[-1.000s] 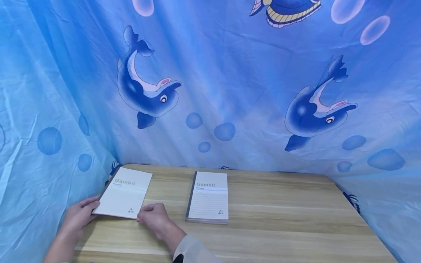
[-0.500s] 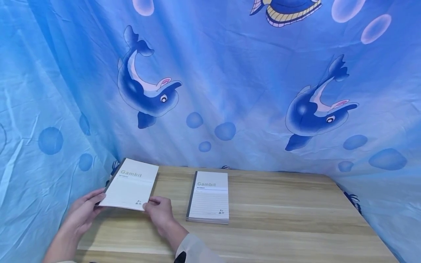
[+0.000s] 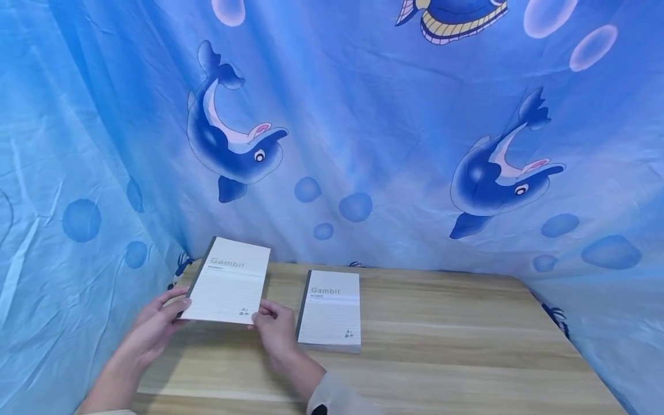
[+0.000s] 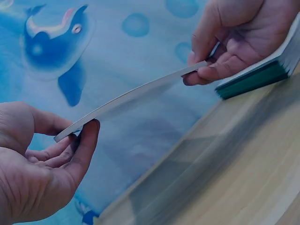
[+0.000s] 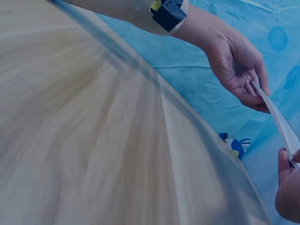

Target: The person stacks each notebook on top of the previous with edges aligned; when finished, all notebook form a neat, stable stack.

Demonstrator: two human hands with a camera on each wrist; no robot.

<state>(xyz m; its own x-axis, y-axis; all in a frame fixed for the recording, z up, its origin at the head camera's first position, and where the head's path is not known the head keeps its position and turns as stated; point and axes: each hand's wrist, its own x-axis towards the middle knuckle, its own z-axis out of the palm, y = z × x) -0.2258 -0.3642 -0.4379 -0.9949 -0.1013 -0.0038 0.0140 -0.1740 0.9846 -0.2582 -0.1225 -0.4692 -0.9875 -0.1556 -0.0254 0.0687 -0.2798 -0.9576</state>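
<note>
A white notebook with a dark spine and "Gambit" on its cover is held above the table's left side. My left hand pinches its lower left corner, thumb on top and fingers beneath. At the lower right corner, my right hand pinches it the same way. Edge-on in the left wrist view, the held notebook bows slightly upward between both hands. Just right of my right hand lies a stack of similar notebooks, whose dark green spines show in the left wrist view.
The wooden table stretches to the right, with rounded far corners. A blue curtain printed with dolphins and bubbles hangs behind the table and along its sides.
Both hands have raised the notebook off the table's left side and carried it up and to the right, nearer the stack. The stack has stayed in place.
</note>
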